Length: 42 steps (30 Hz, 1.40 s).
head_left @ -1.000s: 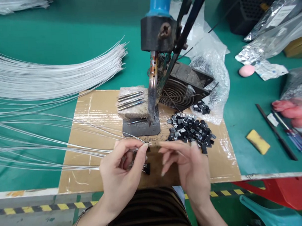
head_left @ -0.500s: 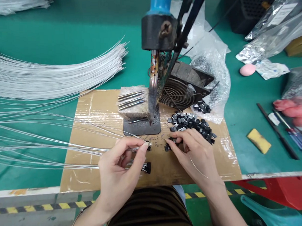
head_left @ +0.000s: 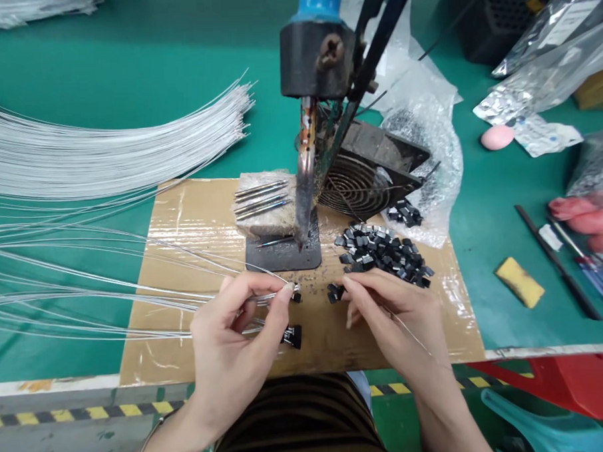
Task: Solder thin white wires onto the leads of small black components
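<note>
My left hand [head_left: 241, 335] is closed in a pinch on a thin white wire [head_left: 213, 256], near its end. A small black connector [head_left: 296, 295] sits just beyond those fingertips; whether they touch it I cannot tell. Below, another black connector piece [head_left: 292, 336] lies on the cardboard, joined to white wires. My right hand [head_left: 398, 315] is closed, thumb and forefinger pressed together, with a thin silvery solder wire [head_left: 411, 334] running out across its back. Beside its fingertips rest a few small black connectors [head_left: 335, 292]. The soldering iron [head_left: 304, 186] points down between and beyond both hands.
A pile of black connectors [head_left: 387, 252] lies behind my right hand, near a dark fan [head_left: 359, 180]. Metal tips lie on a pale block [head_left: 266, 221] over a black pad [head_left: 283, 257]. A white wire bundle [head_left: 103, 158] spreads left; a yellow sponge [head_left: 520, 282] lies right.
My right hand has shifted slightly right, away from the small connectors, and its fingertips have drawn together. My left hand has moved slightly left, still pinching the wire.
</note>
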Tool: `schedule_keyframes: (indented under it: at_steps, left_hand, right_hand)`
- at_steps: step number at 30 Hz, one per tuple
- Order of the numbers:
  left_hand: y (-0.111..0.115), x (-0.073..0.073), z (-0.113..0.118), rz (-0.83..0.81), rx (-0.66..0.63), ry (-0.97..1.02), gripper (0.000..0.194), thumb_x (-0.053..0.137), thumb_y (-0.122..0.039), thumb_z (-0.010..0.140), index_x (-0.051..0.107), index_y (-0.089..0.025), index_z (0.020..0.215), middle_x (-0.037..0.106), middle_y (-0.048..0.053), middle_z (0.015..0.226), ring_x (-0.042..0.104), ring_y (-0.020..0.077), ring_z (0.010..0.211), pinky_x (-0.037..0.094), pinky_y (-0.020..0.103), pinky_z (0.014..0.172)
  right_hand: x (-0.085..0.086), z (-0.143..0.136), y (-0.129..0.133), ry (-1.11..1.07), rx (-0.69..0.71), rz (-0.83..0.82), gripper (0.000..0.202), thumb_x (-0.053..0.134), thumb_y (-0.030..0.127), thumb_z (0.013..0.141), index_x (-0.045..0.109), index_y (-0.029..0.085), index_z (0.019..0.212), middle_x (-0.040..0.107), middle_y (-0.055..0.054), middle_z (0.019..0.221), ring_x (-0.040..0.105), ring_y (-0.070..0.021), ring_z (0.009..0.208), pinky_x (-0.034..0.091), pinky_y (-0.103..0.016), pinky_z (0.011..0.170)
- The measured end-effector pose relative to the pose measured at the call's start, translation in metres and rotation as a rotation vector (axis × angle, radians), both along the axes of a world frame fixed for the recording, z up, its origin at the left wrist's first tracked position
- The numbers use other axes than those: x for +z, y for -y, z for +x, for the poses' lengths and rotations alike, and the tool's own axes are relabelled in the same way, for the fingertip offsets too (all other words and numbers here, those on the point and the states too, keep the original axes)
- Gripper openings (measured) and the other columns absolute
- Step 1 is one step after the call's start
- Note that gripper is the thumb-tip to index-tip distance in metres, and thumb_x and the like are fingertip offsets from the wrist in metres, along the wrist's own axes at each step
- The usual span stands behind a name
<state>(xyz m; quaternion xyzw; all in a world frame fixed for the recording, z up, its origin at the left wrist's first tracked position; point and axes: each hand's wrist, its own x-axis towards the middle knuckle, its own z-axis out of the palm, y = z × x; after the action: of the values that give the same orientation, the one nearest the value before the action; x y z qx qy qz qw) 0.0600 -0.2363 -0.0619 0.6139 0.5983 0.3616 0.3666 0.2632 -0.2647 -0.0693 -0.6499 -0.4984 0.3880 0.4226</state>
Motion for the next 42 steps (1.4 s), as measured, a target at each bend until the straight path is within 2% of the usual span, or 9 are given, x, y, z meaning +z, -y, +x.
schedule_keyframes:
  at_steps: [4, 10, 12, 17, 22, 30, 42]
  left_hand:
    - [-0.001, 0.001, -0.002, -0.003, 0.009, -0.018, 0.006, 0.074, -0.027, 0.093, 0.074, -0.024, 0.088, 0.071, -0.001, 0.075, 0.055, 0.0113, 0.059, 0.042, 0.026, 0.056]
    - [-0.003, 0.005, -0.004, -0.060, -0.008, -0.012, 0.006, 0.074, -0.028, 0.092, 0.073, -0.024, 0.088, 0.072, -0.002, 0.076, 0.057, 0.0105, 0.057, 0.041, 0.024, 0.052]
    - [-0.004, 0.008, -0.003, -0.076, -0.019, 0.003, 0.007, 0.074, -0.027, 0.093, 0.073, -0.024, 0.087, 0.071, -0.002, 0.074, 0.058, 0.0104, 0.056, 0.041, 0.023, 0.049]
    - [-0.009, 0.018, -0.001, -0.138, -0.076, 0.104, 0.006, 0.075, -0.023, 0.091, 0.074, -0.024, 0.085, 0.079, 0.000, 0.084, 0.072, 0.0141, 0.070, 0.050, 0.020, 0.054]
    - [-0.011, 0.024, 0.000, -0.180, -0.116, 0.196, 0.011, 0.075, -0.016, 0.088, 0.076, -0.025, 0.084, 0.079, -0.002, 0.080, 0.072, 0.0110, 0.065, 0.055, 0.016, 0.058]
    - [-0.012, 0.024, 0.003, -0.181, -0.143, 0.279, 0.016, 0.075, -0.010, 0.088, 0.076, -0.025, 0.082, 0.079, -0.003, 0.079, 0.074, 0.0106, 0.068, 0.059, 0.014, 0.063]
    - [-0.012, 0.021, 0.005, -0.183, -0.098, 0.277, 0.018, 0.075, -0.007, 0.086, 0.076, -0.025, 0.081, 0.080, -0.002, 0.084, 0.076, 0.0108, 0.073, 0.061, 0.014, 0.068]
  right_hand:
    - [0.004, -0.006, 0.000, -0.200, -0.089, -0.088, 0.016, 0.080, 0.033, 0.093, 0.078, 0.022, 0.081, 0.066, 0.004, 0.067, 0.053, -0.0066, 0.046, 0.045, -0.021, 0.044]
    - [0.007, -0.010, -0.001, -0.449, -0.128, -0.101, 0.005, 0.081, 0.029, 0.092, 0.084, 0.026, 0.095, 0.073, 0.002, 0.071, 0.070, -0.0112, 0.055, 0.061, -0.022, 0.057]
    - [0.008, -0.013, -0.002, -0.477, -0.112, -0.082, 0.007, 0.081, 0.028, 0.092, 0.085, 0.026, 0.096, 0.073, 0.002, 0.071, 0.071, -0.0123, 0.057, 0.062, -0.024, 0.059]
    - [0.008, -0.025, -0.006, -0.526, -0.140, -0.102, 0.009, 0.083, 0.031, 0.089, 0.082, 0.022, 0.087, 0.071, 0.001, 0.072, 0.060, -0.0088, 0.048, 0.055, -0.021, 0.045]
    - [0.008, -0.034, -0.008, -0.634, -0.126, -0.132, 0.008, 0.083, 0.030, 0.090, 0.081, 0.024, 0.095, 0.076, 0.001, 0.073, 0.070, -0.0114, 0.057, 0.064, -0.022, 0.059]
    - [0.007, -0.044, -0.006, -0.737, -0.118, -0.117, 0.004, 0.083, 0.027, 0.091, 0.081, 0.024, 0.093, 0.075, 0.003, 0.070, 0.067, -0.0074, 0.050, 0.060, -0.017, 0.052]
    - [0.006, -0.047, -0.005, -0.768, -0.136, -0.128, 0.009, 0.083, 0.031, 0.091, 0.078, 0.023, 0.093, 0.074, 0.002, 0.070, 0.067, -0.0098, 0.049, 0.060, -0.021, 0.051]
